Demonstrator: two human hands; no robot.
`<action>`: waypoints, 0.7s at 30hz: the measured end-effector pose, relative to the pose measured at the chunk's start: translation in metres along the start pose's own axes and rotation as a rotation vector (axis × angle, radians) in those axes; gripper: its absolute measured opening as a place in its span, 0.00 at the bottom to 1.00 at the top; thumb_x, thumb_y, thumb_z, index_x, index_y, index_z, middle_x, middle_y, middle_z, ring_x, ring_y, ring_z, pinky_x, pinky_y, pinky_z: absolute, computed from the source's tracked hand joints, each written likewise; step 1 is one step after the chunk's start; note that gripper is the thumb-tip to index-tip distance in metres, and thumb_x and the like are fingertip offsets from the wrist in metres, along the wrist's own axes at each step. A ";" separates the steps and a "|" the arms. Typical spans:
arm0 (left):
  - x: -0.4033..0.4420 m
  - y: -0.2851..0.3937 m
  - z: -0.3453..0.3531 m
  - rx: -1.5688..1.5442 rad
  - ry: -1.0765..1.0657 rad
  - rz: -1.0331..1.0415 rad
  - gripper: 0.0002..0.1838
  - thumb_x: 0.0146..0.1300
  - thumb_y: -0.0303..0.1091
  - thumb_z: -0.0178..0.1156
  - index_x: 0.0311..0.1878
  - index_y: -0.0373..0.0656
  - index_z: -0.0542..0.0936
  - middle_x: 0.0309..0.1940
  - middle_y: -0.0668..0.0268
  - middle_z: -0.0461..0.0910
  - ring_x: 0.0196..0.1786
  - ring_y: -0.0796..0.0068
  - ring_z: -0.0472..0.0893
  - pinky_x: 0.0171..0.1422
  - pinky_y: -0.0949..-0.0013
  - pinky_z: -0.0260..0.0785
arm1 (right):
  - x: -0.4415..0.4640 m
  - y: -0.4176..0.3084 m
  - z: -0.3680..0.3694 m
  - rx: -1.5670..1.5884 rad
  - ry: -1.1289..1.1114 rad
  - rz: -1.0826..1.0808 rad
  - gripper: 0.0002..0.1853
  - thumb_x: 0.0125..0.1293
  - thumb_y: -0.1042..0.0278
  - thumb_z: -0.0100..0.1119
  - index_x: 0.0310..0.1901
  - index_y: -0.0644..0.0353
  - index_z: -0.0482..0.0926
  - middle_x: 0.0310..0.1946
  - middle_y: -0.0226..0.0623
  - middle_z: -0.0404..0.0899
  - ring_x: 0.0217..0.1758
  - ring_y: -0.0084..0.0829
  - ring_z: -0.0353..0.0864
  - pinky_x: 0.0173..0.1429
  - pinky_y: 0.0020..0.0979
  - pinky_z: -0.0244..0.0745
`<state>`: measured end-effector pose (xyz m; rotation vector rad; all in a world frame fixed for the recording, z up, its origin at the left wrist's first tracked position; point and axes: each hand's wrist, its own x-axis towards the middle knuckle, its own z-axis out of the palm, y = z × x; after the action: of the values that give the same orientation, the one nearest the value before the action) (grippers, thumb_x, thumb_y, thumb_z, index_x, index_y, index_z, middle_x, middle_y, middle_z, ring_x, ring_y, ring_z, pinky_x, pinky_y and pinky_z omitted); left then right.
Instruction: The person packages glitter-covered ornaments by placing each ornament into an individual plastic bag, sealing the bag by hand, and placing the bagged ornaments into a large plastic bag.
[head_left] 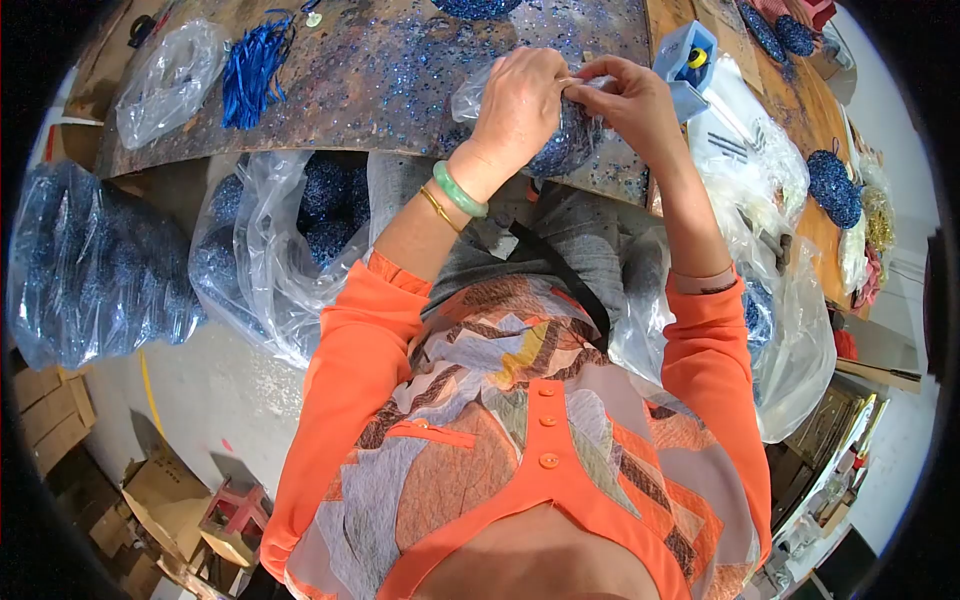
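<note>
Both hands meet over the near edge of the glitter-strewn table (340, 90). My left hand (522, 100), with a green bangle at its wrist, is closed, its fingertips pinching near the top of a clear plastic bag (468, 98). Opposite it, my right hand (628, 100) is also closed, thumb and forefinger pinched together at the gathered plastic. The two sets of fingertips almost touch. Directly below them a blue glitter ball (565, 150) rests at the table edge, partly covered by plastic and by the hands.
Blue tinsel strips (255, 75) and a crumpled clear bag (170, 85) lie at the table's left. A light-blue box (686, 65) stands right of my hands. Bags of blue glitter balls (100, 265) hang at the left; more plastic (745, 165) lies right. A red stool (238, 510) stands below left.
</note>
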<state>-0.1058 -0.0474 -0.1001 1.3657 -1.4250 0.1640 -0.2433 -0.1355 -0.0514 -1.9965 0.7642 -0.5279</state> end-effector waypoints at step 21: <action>-0.001 0.014 -0.011 -0.388 -0.004 -0.241 0.23 0.55 0.18 0.64 0.54 0.35 0.68 0.52 0.59 0.68 0.55 0.68 0.73 0.57 0.65 0.73 | -0.001 0.026 0.008 -0.506 0.381 -0.774 0.05 0.53 0.67 0.63 0.28 0.56 0.77 0.29 0.36 0.78 0.39 0.40 0.78 0.45 0.40 0.71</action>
<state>-0.1100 -0.0343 -0.0891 1.1989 -1.2067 -0.2612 -0.2466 -0.1402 -0.0777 -2.7006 0.3196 -1.2917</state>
